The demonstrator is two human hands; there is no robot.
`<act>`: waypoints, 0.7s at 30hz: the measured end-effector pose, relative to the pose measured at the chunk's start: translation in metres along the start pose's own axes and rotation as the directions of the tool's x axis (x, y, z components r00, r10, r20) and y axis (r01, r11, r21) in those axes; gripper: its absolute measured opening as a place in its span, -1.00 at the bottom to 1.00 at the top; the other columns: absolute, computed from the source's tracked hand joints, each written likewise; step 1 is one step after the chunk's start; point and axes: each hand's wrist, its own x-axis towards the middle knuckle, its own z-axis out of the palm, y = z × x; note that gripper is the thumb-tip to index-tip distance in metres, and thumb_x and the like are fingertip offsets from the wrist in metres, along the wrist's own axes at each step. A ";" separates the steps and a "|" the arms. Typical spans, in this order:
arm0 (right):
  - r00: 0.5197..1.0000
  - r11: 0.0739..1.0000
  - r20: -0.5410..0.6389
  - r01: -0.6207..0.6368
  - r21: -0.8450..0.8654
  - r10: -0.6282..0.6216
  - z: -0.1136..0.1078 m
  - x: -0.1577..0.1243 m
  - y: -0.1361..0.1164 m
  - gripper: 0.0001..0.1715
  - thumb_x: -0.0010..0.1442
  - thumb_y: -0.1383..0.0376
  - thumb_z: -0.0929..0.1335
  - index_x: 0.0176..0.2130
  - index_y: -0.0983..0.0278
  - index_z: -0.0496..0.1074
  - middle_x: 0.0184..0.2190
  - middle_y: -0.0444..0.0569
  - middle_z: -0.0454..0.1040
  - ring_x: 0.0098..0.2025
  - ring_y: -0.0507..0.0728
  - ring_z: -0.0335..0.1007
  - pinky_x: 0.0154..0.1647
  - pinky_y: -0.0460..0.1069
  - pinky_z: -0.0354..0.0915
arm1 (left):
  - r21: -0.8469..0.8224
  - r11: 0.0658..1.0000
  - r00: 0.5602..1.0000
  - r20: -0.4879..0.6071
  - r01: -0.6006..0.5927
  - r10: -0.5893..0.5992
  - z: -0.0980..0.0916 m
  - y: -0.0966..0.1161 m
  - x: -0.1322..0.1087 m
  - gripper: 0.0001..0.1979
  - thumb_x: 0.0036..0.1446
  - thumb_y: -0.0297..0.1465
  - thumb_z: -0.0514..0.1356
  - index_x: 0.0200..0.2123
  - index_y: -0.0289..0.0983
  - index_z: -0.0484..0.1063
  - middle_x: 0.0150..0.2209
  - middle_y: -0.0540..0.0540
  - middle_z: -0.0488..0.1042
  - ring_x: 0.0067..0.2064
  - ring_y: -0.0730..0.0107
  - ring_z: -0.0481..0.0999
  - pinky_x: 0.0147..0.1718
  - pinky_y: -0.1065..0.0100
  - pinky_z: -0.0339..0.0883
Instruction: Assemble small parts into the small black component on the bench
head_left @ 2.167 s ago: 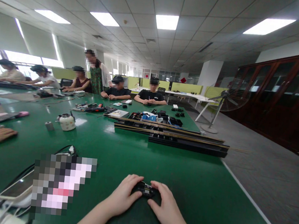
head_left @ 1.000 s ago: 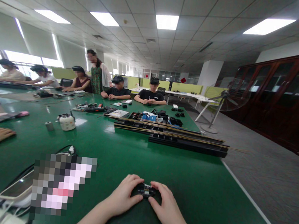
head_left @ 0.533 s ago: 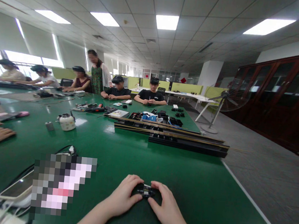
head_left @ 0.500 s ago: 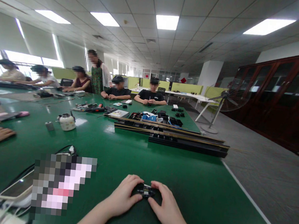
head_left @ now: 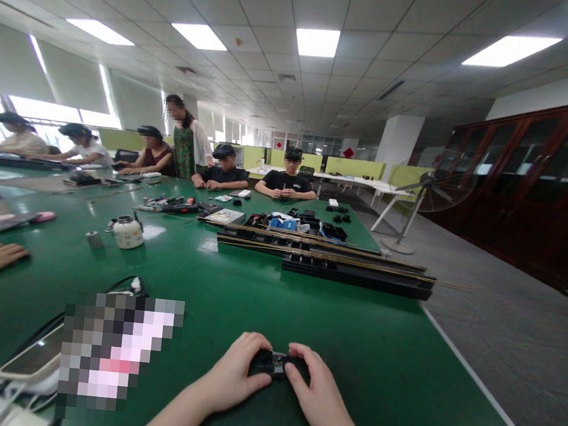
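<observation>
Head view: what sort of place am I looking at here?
Probably an open-plan office used as a shared workroom: lime-green partitions and white desks stand in the background, and several people sit along a large green table.

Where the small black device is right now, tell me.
In the head view, the small black device is low, near the middle, held between the left hand and the right hand over the green table.

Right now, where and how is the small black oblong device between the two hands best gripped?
Probably grip the black device at its ends, from left and right: it sits crosswise between the left hand and the right hand, and pale parts show midway.
</observation>
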 end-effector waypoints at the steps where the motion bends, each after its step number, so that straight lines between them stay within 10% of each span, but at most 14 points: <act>1: 1.000 1.000 0.001 -0.001 0.004 0.001 0.000 0.000 0.000 -0.63 0.13 0.19 0.25 -0.06 0.20 0.35 -0.10 0.00 0.45 -0.01 0.15 0.33 0.05 0.04 0.19 | 0.004 1.000 1.000 0.001 0.005 -0.005 0.000 0.000 0.000 -0.68 -0.04 -0.51 0.21 -0.17 -0.21 0.29 -0.15 -0.07 0.35 -0.12 0.23 0.30 -0.11 0.27 0.22; 21: 1.000 1.000 -0.009 -0.007 0.017 0.007 0.000 0.001 0.003 -0.64 0.14 0.19 0.23 -0.07 0.21 0.36 -0.11 0.00 0.46 -0.02 0.15 0.34 0.04 0.03 0.21 | -0.026 1.000 1.000 -0.010 -0.013 0.013 0.004 -0.007 -0.001 -0.58 -0.03 -0.47 0.21 -0.05 -0.19 0.30 -0.11 -0.11 0.37 -0.07 0.18 0.32 -0.05 0.21 0.22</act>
